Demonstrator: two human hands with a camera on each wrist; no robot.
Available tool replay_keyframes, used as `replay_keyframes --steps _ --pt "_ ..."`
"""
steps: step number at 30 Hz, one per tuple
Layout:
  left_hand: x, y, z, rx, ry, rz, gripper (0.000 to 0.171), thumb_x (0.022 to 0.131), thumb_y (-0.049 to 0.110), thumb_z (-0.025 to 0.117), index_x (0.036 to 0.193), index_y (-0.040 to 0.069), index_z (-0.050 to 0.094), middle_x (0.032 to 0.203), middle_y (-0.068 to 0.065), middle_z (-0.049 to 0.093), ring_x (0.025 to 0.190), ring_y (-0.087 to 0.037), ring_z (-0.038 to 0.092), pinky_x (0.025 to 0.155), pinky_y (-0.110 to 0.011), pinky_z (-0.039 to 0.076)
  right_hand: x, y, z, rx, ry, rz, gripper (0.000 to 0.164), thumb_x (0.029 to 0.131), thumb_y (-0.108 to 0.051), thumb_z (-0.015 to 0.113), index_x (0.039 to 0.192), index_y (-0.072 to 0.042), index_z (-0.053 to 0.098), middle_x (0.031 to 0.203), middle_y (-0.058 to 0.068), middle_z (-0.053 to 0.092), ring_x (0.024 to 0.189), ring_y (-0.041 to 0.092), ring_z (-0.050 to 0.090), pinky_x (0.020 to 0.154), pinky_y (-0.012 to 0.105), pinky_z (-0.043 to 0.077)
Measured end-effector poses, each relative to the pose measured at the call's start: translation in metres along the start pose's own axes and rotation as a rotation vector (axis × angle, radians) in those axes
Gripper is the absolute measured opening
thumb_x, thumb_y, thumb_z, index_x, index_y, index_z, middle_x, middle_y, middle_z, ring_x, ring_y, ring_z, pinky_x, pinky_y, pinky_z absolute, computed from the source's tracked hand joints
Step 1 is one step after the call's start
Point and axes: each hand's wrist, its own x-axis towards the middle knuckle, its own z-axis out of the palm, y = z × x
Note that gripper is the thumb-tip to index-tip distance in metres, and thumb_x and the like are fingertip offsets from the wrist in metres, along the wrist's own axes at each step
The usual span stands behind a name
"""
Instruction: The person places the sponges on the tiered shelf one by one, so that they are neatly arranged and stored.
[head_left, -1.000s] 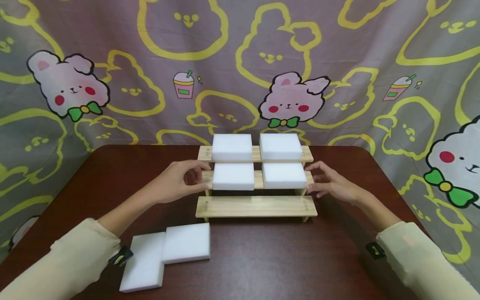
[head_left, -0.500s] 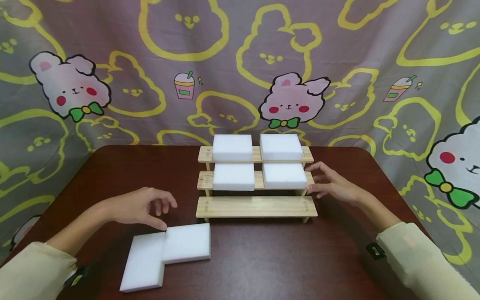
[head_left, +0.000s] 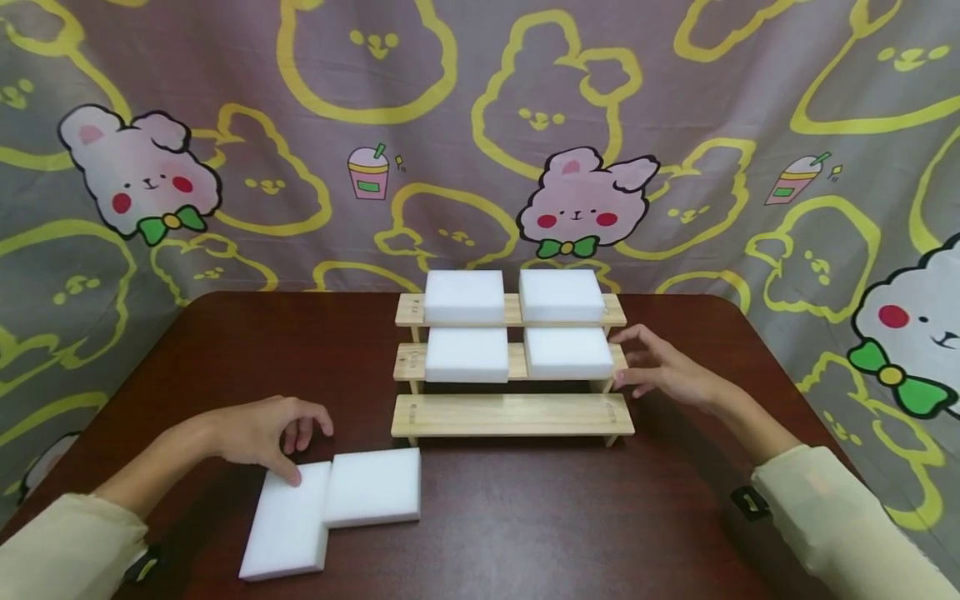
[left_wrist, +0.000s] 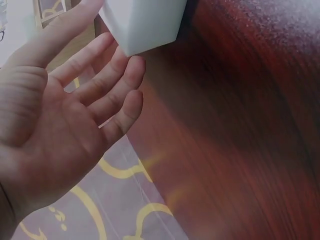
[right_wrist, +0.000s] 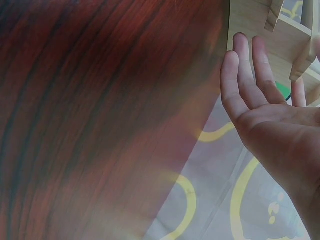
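Over the far end of a white foam block (head_left: 285,529) on the table is my left hand (head_left: 255,429), its thumb overlapping the top face. In the left wrist view its loosely bent fingers (left_wrist: 112,95) lie right at the corner of the white block (left_wrist: 152,25). A second foam block (head_left: 375,487) lies against the first on the right. My right hand (head_left: 671,371) is at the right end of a three-tier wooden stand (head_left: 513,415), thumb and fingertips at the middle shelf. In the right wrist view several fingers (right_wrist: 245,70) are straight beside the stand.
Two foam blocks (head_left: 465,296) sit on the top shelf and two more (head_left: 467,354) on the middle one. The bottom shelf is bare wood. A dark red-brown table (head_left: 540,533) carries everything, with a cartoon-print curtain (head_left: 450,108) behind it.
My left hand has left the stand's left end and moved toward me and to the left, down to the left foam block. My right hand and the blocks have stayed put.
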Motion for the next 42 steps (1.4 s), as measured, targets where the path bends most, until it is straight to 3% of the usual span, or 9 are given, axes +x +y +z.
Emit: replay_keyframes --steps 10,29,36,42 --pt "-0.001 -0.009 -0.01 0.096 0.112 -0.035 0.049 0.082 0.013 0.088 0.123 0.0 0.063 0.093 -0.002 0.061 0.078 -0.014 0.058 0.063 -0.027 0.052 0.0 0.0 0.0 0.0 0.001 -0.002 0.055 0.1 -0.012 0.066 0.142 -0.001 0.032 0.12 0.024 0.062 0.101 0.029 0.069 0.081 0.043 0.057" --pt "0.001 -0.035 -0.025 0.188 0.322 -0.061 0.037 0.089 0.004 0.078 0.121 -0.007 0.062 0.091 -0.008 0.064 0.076 -0.017 0.058 0.063 -0.031 0.05 -0.001 -0.002 0.003 -0.009 0.011 -0.002 0.055 0.1 -0.012 0.066 0.141 -0.001 0.032 0.124 0.027 0.059 0.103 0.032 0.069 0.081 0.044 0.057" --pt "-0.003 -0.043 -0.026 0.23 0.401 -0.123 0.036 0.091 0.003 0.075 0.121 -0.01 0.061 0.088 -0.008 0.061 0.077 -0.02 0.055 0.065 -0.034 0.045 0.0 -0.002 0.002 -0.009 0.011 0.002 0.055 0.1 -0.012 0.066 0.142 -0.001 0.032 0.125 0.027 0.058 0.104 0.033 0.068 0.081 0.043 0.057" --pt "-0.009 -0.046 -0.027 0.265 0.468 -0.056 0.038 0.092 0.01 0.077 0.123 -0.008 0.062 0.103 -0.016 0.065 0.09 -0.028 0.061 0.075 -0.045 0.054 -0.001 -0.001 0.002 -0.01 0.008 0.004 0.056 0.1 -0.013 0.066 0.142 -0.001 0.031 0.126 0.027 0.058 0.104 0.033 0.068 0.081 0.043 0.057"
